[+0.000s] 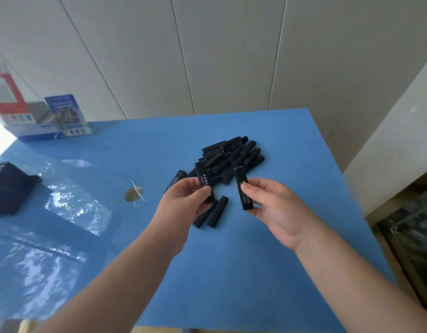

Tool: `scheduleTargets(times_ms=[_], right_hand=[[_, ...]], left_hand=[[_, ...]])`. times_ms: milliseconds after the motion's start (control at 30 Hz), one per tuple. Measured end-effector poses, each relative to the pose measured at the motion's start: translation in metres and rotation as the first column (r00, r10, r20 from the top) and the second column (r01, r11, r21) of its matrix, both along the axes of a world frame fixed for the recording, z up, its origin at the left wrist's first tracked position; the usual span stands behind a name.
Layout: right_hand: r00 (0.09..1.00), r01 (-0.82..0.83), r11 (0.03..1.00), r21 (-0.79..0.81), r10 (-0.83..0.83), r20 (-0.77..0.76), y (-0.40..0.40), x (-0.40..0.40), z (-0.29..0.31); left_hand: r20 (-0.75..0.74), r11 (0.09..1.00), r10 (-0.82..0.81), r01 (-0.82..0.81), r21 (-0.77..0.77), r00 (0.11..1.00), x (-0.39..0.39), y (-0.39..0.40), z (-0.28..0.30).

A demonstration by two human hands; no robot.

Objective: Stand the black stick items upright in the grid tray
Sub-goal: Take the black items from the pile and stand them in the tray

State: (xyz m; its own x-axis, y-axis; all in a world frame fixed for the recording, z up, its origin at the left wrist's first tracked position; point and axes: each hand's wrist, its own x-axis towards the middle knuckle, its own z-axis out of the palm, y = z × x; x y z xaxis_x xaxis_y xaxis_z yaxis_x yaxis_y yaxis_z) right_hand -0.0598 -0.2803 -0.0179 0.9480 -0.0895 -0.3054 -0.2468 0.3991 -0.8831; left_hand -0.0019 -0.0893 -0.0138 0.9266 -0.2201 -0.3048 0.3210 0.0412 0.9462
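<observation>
A pile of several black sticks point(234, 156) lies on the blue table point(255, 272), right of centre. My left hand point(183, 205) holds one black stick with white print point(202, 175) nearly upright above the table. My right hand point(275, 212) pinches a second black stick point(243, 191), also held nearly upright. Two more sticks point(216, 213) lie flat just below my left hand's fingers. A dark black tray-like object point(8, 186) sits at the table's far left edge; its cells cannot be made out.
A sheet of clear plastic point(71, 200) lies over the table's left part, with a small brownish round thing point(133, 193) on it. Boxes and a blue QR-code card point(68, 115) stand at the back left. The table's edge runs along the right, by a wall.
</observation>
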Motion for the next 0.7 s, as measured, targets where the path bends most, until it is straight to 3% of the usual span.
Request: scheduleTargets(times_ms=[267, 700], right_hand=[[0.990, -0.135, 0.990, -0.046, 0.137, 0.033, 0.071, 0.027, 0.005], [0.941, -0.334, 0.932, -0.141, 0.338, 0.002, 0.243, 0.052, 0.018]], left_hand=[[-0.054, 0.972, 0.217, -0.221, -0.083, 0.975, -0.001, 0.076, 0.000], [-0.010, 0.913, 0.389, -0.387, -0.133, 0.921, -0.031, 0.256, 0.012]])
